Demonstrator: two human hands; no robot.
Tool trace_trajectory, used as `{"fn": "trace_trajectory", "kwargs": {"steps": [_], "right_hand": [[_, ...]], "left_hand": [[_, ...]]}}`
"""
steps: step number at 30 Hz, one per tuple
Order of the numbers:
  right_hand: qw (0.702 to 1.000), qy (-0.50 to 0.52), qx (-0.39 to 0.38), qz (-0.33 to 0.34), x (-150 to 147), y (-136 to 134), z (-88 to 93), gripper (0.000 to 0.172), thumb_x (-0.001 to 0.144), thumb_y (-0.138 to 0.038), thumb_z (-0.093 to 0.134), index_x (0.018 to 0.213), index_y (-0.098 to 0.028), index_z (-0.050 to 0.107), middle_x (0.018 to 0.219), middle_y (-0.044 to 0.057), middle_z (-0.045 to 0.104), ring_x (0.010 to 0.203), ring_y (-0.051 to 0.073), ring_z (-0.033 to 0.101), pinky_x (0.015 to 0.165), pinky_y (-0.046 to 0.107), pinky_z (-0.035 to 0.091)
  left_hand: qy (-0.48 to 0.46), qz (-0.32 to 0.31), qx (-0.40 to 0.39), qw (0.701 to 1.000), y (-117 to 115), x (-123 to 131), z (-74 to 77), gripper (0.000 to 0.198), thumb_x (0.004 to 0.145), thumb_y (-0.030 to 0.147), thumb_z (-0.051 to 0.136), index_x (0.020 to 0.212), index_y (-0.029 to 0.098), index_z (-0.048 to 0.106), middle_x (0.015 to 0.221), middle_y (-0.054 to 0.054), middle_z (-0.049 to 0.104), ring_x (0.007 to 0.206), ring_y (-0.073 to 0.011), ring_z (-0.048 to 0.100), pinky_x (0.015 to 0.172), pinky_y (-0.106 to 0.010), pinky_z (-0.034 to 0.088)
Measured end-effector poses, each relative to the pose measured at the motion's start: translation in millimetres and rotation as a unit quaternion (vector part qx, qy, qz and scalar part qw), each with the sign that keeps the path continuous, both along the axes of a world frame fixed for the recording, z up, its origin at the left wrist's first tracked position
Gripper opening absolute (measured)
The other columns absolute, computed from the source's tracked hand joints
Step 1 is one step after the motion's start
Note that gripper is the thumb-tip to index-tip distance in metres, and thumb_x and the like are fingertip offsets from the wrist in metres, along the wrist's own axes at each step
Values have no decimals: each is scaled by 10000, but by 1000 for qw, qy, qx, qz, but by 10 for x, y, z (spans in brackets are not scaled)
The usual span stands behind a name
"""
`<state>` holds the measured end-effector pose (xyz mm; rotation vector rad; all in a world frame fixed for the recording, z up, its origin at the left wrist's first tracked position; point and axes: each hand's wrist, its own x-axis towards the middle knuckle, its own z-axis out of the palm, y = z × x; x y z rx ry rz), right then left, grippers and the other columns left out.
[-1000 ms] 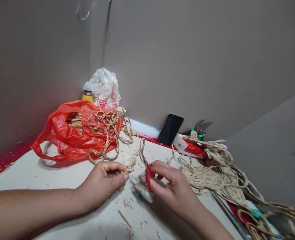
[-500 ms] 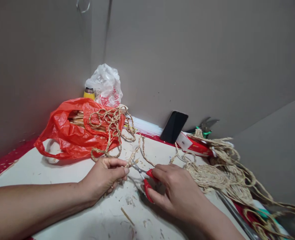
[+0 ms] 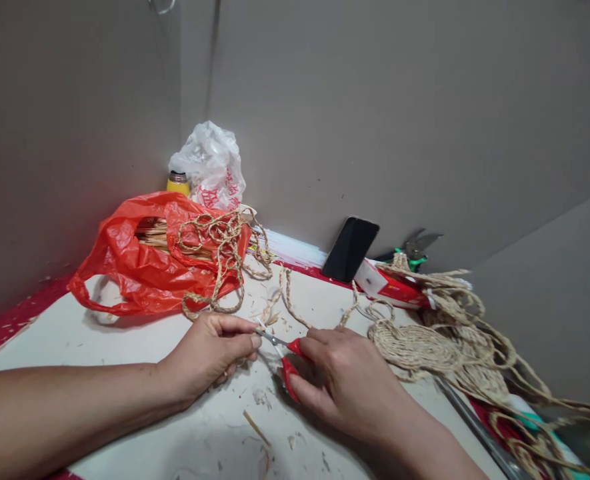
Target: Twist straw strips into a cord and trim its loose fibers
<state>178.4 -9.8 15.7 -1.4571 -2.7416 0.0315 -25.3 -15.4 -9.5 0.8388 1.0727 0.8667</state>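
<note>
My right hand (image 3: 351,377) grips a pair of small scissors (image 3: 287,381) by their red handles, the blades parted and pointing left. The blade tips reach the fingertips of my left hand (image 3: 215,357), which is closed in a pinch on a braided straw cord (image 3: 275,303). Most of the pinched part is hidden by the fingers and blades. From there the cord runs up across the white tabletop (image 3: 139,347). Another stretch of it passes behind my right hand, and a tangled length lies over the red plastic bag (image 3: 125,253).
Straw strips (image 3: 155,233) show in the bag's opening. A yellow bottle (image 3: 177,183) and a white plastic bag (image 3: 209,160) stand behind it. A phone (image 3: 351,249) leans at the wall near pruning shears (image 3: 417,247). Coiled cord (image 3: 417,347) lies at right beside a metal rod (image 3: 475,427).
The scissors have shifted slightly left, closer to the left fingertips, and their blades have changed angle. The cord beyond the left fingertips now lies apart from the pinch. The view has shifted slightly.
</note>
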Motion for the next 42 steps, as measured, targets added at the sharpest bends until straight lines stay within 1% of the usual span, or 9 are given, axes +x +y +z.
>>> {"fn": "trace_trajectory", "kwargs": {"steps": [7, 11, 16, 21, 28, 35, 38, 42], "right_hand": [[1000, -19, 20, -1, 8, -45, 5, 295, 799, -412, 508, 632, -187, 600, 621, 43, 581, 573, 151, 445, 594, 299, 233], [1000, -10, 2, 5, 2, -57, 10, 283, 788, -374, 514, 585, -184, 566, 572, 27, 569, 532, 126, 417, 564, 291, 214], [1000, 16, -15, 9, -20, -43, -27, 258, 768, -305, 515, 543, -179, 517, 532, 1, 551, 487, 98, 361, 537, 281, 192], [1000, 18, -12, 12, 0, -43, -51, 266, 770, -303, 516, 537, -177, 507, 519, -7, 536, 482, 94, 335, 529, 279, 175], [999, 9, -23, 21, 15, -54, -14, 270, 793, -282, 508, 546, -173, 515, 526, -8, 538, 484, 91, 343, 527, 279, 174], [999, 24, -14, 19, -15, -60, -8, 251, 781, -252, 508, 544, -172, 530, 525, -2, 545, 477, 91, 364, 526, 279, 190], [999, 31, -12, 6, -31, -71, -15, 244, 759, -271, 518, 535, -174, 508, 517, -2, 533, 478, 91, 339, 525, 274, 189], [999, 44, -21, -3, -27, -77, -1, 271, 748, -281, 516, 510, -175, 442, 489, -22, 480, 482, 89, 286, 519, 264, 184]], "left_hand": [[16, -17, 4, 1000, 1, 0, 19, 223, 684, 316, 695, 724, 112, 613, 540, 26, 573, 329, -8, 294, 331, -170, 178], [26, -16, 0, 1000, 7, 0, 24, 215, 684, 310, 690, 735, 115, 615, 546, 25, 578, 327, -9, 297, 331, -169, 174], [23, -19, 0, 1000, 3, -6, 33, 202, 691, 312, 669, 694, 121, 601, 585, 16, 593, 324, -8, 287, 329, -178, 159], [32, -23, 7, 999, 7, -1, 46, 199, 696, 307, 653, 660, 119, 598, 585, 16, 583, 326, -7, 285, 332, -183, 151], [27, -19, -4, 999, 12, -1, 77, 203, 681, 313, 661, 656, 127, 581, 570, 23, 579, 318, -8, 275, 330, -184, 141], [27, -15, 1, 1000, 13, 2, 38, 216, 682, 327, 668, 669, 123, 596, 578, 18, 588, 323, -7, 278, 335, -184, 147], [33, -16, 3, 999, 11, 4, 27, 210, 684, 317, 666, 642, 124, 593, 562, 16, 588, 324, -8, 279, 337, -187, 151], [43, -17, 9, 999, 6, 0, 29, 207, 692, 316, 660, 639, 123, 608, 553, 15, 588, 323, -11, 278, 340, -194, 151]]}}
